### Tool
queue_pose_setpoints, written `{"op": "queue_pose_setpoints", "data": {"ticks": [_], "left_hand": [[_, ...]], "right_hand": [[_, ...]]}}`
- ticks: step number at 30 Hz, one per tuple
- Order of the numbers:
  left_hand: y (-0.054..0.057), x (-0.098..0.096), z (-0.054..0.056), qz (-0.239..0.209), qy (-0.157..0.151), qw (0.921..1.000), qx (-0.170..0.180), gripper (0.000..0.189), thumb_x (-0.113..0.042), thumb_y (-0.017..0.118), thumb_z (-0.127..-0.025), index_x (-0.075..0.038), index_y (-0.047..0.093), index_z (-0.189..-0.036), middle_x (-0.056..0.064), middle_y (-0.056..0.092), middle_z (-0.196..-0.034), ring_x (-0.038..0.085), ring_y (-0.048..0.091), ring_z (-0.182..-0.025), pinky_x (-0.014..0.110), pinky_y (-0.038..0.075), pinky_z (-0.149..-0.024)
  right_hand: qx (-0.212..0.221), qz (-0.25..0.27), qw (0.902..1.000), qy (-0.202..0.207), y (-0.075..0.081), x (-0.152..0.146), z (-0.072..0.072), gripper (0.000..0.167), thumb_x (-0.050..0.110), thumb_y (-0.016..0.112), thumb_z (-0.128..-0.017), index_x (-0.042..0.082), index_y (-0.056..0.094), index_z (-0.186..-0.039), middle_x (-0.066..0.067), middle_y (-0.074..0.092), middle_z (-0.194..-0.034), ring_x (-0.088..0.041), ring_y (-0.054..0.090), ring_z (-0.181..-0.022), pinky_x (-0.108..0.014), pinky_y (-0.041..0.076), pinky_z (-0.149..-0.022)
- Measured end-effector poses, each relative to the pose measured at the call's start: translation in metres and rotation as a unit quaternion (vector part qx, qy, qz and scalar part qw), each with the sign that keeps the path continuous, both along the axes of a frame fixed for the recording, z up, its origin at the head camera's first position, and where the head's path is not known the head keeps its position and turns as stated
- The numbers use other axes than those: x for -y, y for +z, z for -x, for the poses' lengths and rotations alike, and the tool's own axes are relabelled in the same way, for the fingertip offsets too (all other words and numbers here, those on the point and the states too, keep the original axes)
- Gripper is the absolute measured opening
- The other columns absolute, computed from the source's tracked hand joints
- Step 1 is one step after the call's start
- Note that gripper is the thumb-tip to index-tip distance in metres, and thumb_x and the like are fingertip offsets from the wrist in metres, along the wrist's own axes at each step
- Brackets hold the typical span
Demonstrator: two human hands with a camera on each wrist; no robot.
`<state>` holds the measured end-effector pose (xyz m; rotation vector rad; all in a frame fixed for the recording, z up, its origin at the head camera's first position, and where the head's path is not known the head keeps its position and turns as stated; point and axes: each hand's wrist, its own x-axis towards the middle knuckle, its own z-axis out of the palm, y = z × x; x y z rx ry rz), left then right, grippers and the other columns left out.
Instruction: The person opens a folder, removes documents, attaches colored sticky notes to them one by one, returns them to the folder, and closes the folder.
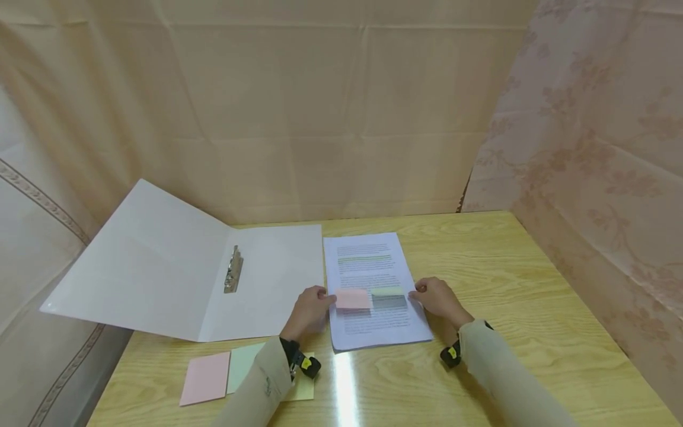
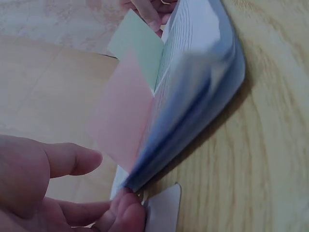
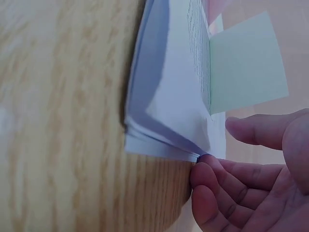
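Observation:
A stack of printed paper (image 1: pixel 368 338) lies on the table, its near edge bowed and slightly fanned in the wrist views. A pink sticky note (image 2: pixel 123 116) and a green sticky note (image 3: pixel 246 67) stick up side by side from the top sheet. At the stack's left edge is my left hand (image 1: pixel 311 309), its fingertips touching the sheets while the thumb stands apart from them. My right hand (image 1: pixel 439 299) touches the opposite edge with bent fingers, thumb raised off the page. Neither hand visibly pinches the paper.
An open white binder (image 1: pixel 272 279) with a metal clip (image 1: pixel 233 271) lies to the left, its cover (image 1: pixel 144 267) tilted up. Pink (image 1: pixel 205 378), green (image 1: pixel 242 363) and yellow (image 1: pixel 303 388) sticky pads lie near the front, partly behind my left forearm. Curtains hang behind the table.

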<state>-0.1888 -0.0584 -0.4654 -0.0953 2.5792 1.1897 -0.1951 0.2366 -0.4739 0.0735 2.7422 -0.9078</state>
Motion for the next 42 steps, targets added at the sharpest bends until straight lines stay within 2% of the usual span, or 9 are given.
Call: {"op": "queue_pose_setpoints", "data": {"ticks": [4, 7, 11, 16, 20, 23, 28, 36, 42], "left_hand": [[-0.003, 0.001, 0.001, -0.008, 0.011, 0.9999, 0.005, 0.040, -0.028, 0.059, -0.093, 0.002, 0.063, -0.119, 0.015, 0.067, -0.110, 0.023, 0.060, -0.092, 0.038, 0.049, -0.082], [-0.006, 0.001, 0.003, -0.011, 0.020, 0.9997, 0.000, 0.037, -0.027, 0.062, -0.092, 0.002, 0.062, -0.116, 0.013, 0.067, -0.106, 0.022, 0.059, -0.090, 0.035, 0.048, -0.079], [-0.009, 0.000, 0.005, -0.035, 0.039, 0.9986, -0.007, 0.040, -0.026, 0.064, -0.090, 0.001, 0.058, -0.118, 0.016, 0.066, -0.112, 0.026, 0.063, -0.098, 0.038, 0.050, -0.084], [-0.014, -0.002, 0.007, -0.074, 0.066, 0.9950, 0.014, 0.055, -0.024, 0.065, -0.088, 0.003, 0.047, -0.133, 0.023, 0.059, -0.128, 0.033, 0.060, -0.113, 0.046, 0.047, -0.097], [-0.014, -0.001, 0.007, -0.081, 0.040, 0.9956, 0.025, 0.046, -0.019, 0.065, -0.090, 0.006, 0.054, -0.127, 0.019, 0.066, -0.110, 0.025, 0.064, -0.093, 0.035, 0.051, -0.081], [-0.014, -0.002, 0.006, -0.098, 0.026, 0.9942, 0.034, 0.035, -0.014, 0.064, -0.090, 0.005, 0.060, -0.119, 0.014, 0.068, -0.097, 0.019, 0.063, -0.078, 0.026, 0.047, -0.066], [-0.014, -0.005, 0.007, -0.115, 0.042, 0.9916, 0.041, 0.035, -0.009, 0.060, -0.089, 0.006, 0.056, -0.120, 0.017, 0.067, -0.102, 0.020, 0.065, -0.077, 0.026, 0.049, -0.062], [-0.016, -0.002, 0.006, -0.169, 0.065, 0.9820, 0.055, 0.034, -0.006, 0.056, -0.093, 0.006, 0.053, -0.124, 0.019, 0.065, -0.109, 0.021, 0.066, -0.084, 0.026, 0.050, -0.067], [-0.017, 0.001, 0.005, -0.176, 0.070, 0.9801, 0.058, 0.034, -0.006, 0.056, -0.093, 0.006, 0.053, -0.124, 0.018, 0.065, -0.110, 0.022, 0.065, -0.087, 0.028, 0.050, -0.071]], "right_hand": [[-0.004, 0.004, 1.0000, -0.003, -0.003, -0.001, 0.000, 0.035, 0.020, 0.063, -0.092, -0.008, 0.064, -0.114, -0.021, 0.068, -0.109, -0.022, 0.064, -0.083, -0.035, 0.054, -0.071], [-0.006, 0.006, 0.9999, -0.005, -0.003, -0.001, 0.000, 0.033, 0.020, 0.064, -0.091, -0.007, 0.065, -0.111, -0.020, 0.068, -0.106, -0.022, 0.063, -0.081, -0.033, 0.053, -0.069], [-0.005, 0.007, 0.9999, -0.009, -0.003, 0.000, 0.000, 0.031, 0.020, 0.064, -0.092, -0.005, 0.066, -0.109, -0.019, 0.068, -0.106, -0.022, 0.061, -0.083, -0.033, 0.052, -0.070], [-0.003, 0.004, 1.0000, -0.009, -0.003, 0.000, -0.001, 0.028, 0.020, 0.063, -0.092, -0.003, 0.066, -0.108, -0.017, 0.067, -0.105, -0.023, 0.060, -0.085, -0.035, 0.051, -0.073], [-0.006, 0.005, 0.9999, -0.008, -0.003, 0.000, -0.003, 0.028, 0.020, 0.064, -0.092, -0.003, 0.066, -0.106, -0.017, 0.067, -0.105, -0.023, 0.060, -0.085, -0.036, 0.051, -0.073], [-0.010, 0.006, 0.9999, -0.010, -0.003, 0.001, -0.003, 0.027, 0.021, 0.065, -0.091, -0.002, 0.066, -0.105, -0.016, 0.067, -0.104, -0.023, 0.060, -0.085, -0.035, 0.051, -0.073], [-0.022, 0.004, 0.9997, -0.004, -0.004, 0.001, -0.002, 0.025, 0.021, 0.065, -0.091, -0.002, 0.067, -0.102, -0.016, 0.068, -0.101, -0.023, 0.060, -0.084, -0.035, 0.051, -0.073], [-0.022, 0.022, 0.9995, -0.011, -0.006, 0.001, 0.000, 0.035, 0.026, 0.063, -0.093, -0.003, 0.065, -0.114, -0.017, 0.068, -0.108, -0.023, 0.062, -0.089, -0.037, 0.052, -0.077], [0.011, 0.080, 0.9966, -0.017, -0.006, 0.001, 0.003, 0.048, 0.031, 0.061, -0.095, -0.006, 0.058, -0.127, -0.019, 0.067, -0.111, -0.018, 0.064, -0.080, -0.030, 0.053, -0.068]]}}
